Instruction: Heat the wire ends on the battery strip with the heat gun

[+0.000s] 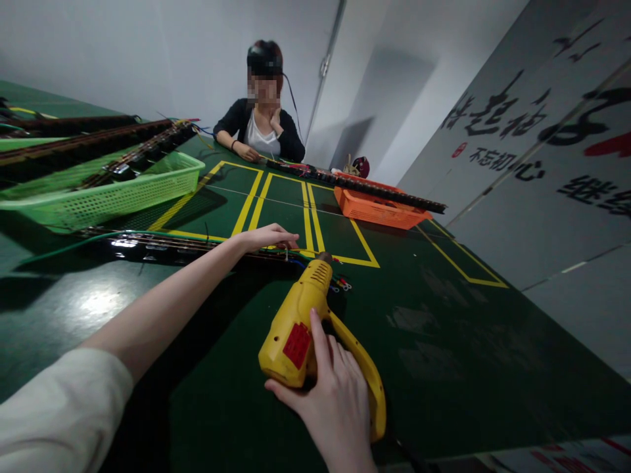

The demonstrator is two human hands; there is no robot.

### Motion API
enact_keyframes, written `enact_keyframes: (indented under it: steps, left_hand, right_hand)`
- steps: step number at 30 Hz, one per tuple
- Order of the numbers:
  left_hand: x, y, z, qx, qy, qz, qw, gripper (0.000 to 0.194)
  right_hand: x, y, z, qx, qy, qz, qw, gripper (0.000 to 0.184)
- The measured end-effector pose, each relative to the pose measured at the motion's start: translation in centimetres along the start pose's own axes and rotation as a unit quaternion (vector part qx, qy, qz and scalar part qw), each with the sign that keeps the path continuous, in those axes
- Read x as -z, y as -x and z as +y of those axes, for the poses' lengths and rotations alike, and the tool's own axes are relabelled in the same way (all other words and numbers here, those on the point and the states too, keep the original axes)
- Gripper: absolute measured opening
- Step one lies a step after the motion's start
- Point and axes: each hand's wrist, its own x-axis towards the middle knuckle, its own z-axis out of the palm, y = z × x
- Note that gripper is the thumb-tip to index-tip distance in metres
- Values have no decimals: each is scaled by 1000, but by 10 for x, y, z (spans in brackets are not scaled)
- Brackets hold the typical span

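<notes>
My right hand [338, 387] grips a yellow heat gun [296, 322] by its handle, the thumb near the back of its body. The dark nozzle points away from me at coloured wires ending in ring terminals [342, 284]. My left hand [269, 238] is closed on the wires at the right end of a long dark strip assembly [162, 248], which lies on the table. The fingertips are partly hidden, so I cannot tell exactly which wires they pinch. A green wire [73, 244] runs along the assembly.
A green basket [133, 194] with several similar strips stands at the left. An orange basket [379, 209] sits at the back right with another strip [384, 192] lying across it. A person [263, 128] sits across the green table [468, 368], which has yellow tape outlines.
</notes>
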Motion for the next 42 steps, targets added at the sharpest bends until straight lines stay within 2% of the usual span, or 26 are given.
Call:
enact_keyframes:
  steps: [6, 14, 19, 23, 27, 33, 38, 42]
  left_hand:
    - [0, -1, -3, 2, 6, 9, 1000, 46]
    - [2, -1, -3, -6, -4, -8, 1000, 50]
    - [0, 2, 2, 14, 13, 10, 1000, 48]
    - [-2, 3, 4, 11, 21, 12, 1000, 48]
    - [-2, 3, 5, 15, 8, 8, 1000, 51]
    - [-2, 2, 3, 10, -6, 9, 1000, 49]
    - [-2, 2, 1, -27, -10, 3, 1000, 48]
    - [0, 3, 8, -79, 22, 50, 995, 46]
  right_hand:
    - [-11, -1, -21, 107, -40, 40, 993, 117]
    - [-18, -2, -37, 130, -73, 40, 988, 102]
    - [-15, -3, -29, 122, -73, 37, 989, 98]
    - [-11, -1, -17, 103, -48, 42, 993, 104]
    - [-4, 0, -3, 32, -16, 23, 999, 118]
    - [3, -1, 16, -32, 16, 6, 999, 112]
    - [3, 3, 22, -4, 20, 20, 1000, 113]
    - [1, 14, 21, 75, 12, 35, 996, 112]
